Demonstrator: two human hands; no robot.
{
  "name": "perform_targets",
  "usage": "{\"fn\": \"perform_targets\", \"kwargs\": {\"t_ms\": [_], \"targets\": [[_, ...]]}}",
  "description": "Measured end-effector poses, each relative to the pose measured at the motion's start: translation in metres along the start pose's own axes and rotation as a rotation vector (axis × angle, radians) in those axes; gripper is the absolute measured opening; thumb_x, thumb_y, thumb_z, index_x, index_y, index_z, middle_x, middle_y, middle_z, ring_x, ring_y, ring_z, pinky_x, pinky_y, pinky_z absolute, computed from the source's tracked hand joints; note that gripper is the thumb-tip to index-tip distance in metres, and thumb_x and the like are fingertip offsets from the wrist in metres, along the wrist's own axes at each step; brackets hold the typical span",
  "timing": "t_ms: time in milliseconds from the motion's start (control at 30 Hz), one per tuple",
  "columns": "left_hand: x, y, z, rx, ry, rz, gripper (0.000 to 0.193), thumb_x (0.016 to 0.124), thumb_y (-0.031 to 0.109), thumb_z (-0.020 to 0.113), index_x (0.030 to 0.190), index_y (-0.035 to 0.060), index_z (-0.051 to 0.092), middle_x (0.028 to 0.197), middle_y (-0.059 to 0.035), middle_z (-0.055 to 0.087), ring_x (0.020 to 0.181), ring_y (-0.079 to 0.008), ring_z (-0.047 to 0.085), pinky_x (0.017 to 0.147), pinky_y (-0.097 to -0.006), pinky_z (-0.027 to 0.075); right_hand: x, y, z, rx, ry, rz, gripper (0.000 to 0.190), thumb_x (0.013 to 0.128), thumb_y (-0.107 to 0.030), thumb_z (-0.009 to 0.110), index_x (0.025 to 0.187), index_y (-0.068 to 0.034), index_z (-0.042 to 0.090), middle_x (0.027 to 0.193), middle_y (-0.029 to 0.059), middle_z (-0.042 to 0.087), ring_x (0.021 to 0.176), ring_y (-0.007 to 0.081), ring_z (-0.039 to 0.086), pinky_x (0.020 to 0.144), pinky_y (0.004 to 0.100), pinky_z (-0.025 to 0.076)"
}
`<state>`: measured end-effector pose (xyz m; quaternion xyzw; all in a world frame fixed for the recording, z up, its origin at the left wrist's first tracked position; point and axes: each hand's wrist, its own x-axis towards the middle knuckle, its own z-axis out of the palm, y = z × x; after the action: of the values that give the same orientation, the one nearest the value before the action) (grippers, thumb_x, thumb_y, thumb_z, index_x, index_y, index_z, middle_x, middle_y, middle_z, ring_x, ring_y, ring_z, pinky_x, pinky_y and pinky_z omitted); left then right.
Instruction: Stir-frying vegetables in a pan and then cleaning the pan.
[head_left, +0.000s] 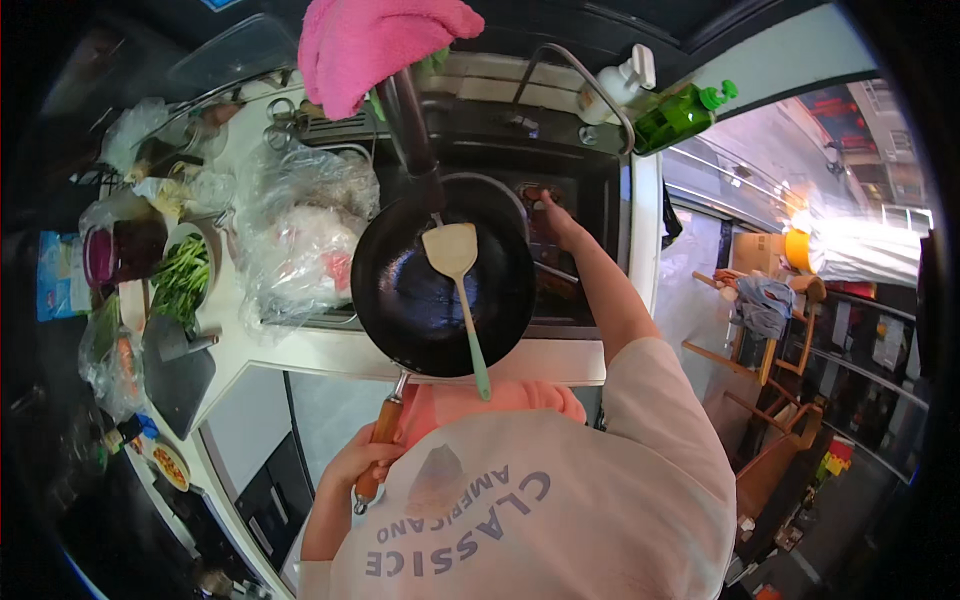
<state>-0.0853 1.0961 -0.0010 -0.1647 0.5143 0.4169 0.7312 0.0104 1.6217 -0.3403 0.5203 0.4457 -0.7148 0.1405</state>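
Note:
A black wok (405, 315) hangs over the front edge of the sink. Closed around its wooden handle is my left hand (369, 456), low in front of my shirt. A spatula (454, 251) with a cream head and pale green handle lies across the wok, its handle end past the rim. My right hand (553, 219) reaches into the dark sink (600, 187), right of the wok; its fingers are partly in shadow, and whether they hold anything is unclear. Behind the wok's near part, another round rim (504, 187) shows in the sink.
A dark faucet column (409, 127) draped with a pink towel (375, 45) rises behind the wok. Left stand plastic bags (300, 240), leafy greens in a bowl (184, 274) and a dark cutting board (176, 382). Back right are a white spray bottle (611, 94) and a green pump bottle (675, 120).

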Motion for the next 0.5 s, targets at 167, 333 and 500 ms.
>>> {"fn": "perform_targets", "kwargs": {"t_ms": [167, 333, 500], "targets": [[0.001, 0.003, 0.009, -0.018, 0.025, -0.025, 0.025, 0.081, 0.005, 0.069, 0.095, 0.0084, 0.048, 0.060, 0.0013, 0.047, 0.040, -0.0080, 0.042, 0.039, -0.0223, 0.034, 0.007, -0.040, 0.055, 0.121, -0.265, -0.164, 0.101, 0.092, -0.079, 0.021, 0.149, 0.004, 0.033, 0.154, 0.0197, 0.037, 0.147, 0.0286, 0.028, 0.120, 0.0440, 0.014], [0.001, -0.004, 0.013, -0.042, 0.059, -0.017, 0.025, 0.081, 0.005, 0.068, 0.095, 0.0083, 0.048, 0.060, 0.0014, 0.047, 0.040, -0.0073, 0.042, 0.039, -0.0215, 0.034, -0.009, -0.097, 0.119, 0.196, -0.224, -0.024, 0.095, 0.094, -0.075, 0.024, 0.147, 0.003, 0.038, 0.148, 0.0226, 0.044, 0.144, 0.0323, 0.032, 0.119, 0.0458, 0.016], [0.000, 0.005, 0.018, -0.030, 0.070, 0.032, 0.025, 0.079, 0.008, 0.070, 0.097, 0.0062, 0.052, 0.060, 0.0035, 0.050, 0.040, -0.0035, 0.043, 0.038, -0.0181, 0.034, 0.017, -0.099, 0.091, -0.168, -0.007, -0.283, 0.088, 0.095, -0.071, 0.031, 0.148, -0.001, 0.036, 0.132, 0.0246, 0.057, 0.133, 0.0326, 0.047, 0.114, 0.0509, 0.027]]}}
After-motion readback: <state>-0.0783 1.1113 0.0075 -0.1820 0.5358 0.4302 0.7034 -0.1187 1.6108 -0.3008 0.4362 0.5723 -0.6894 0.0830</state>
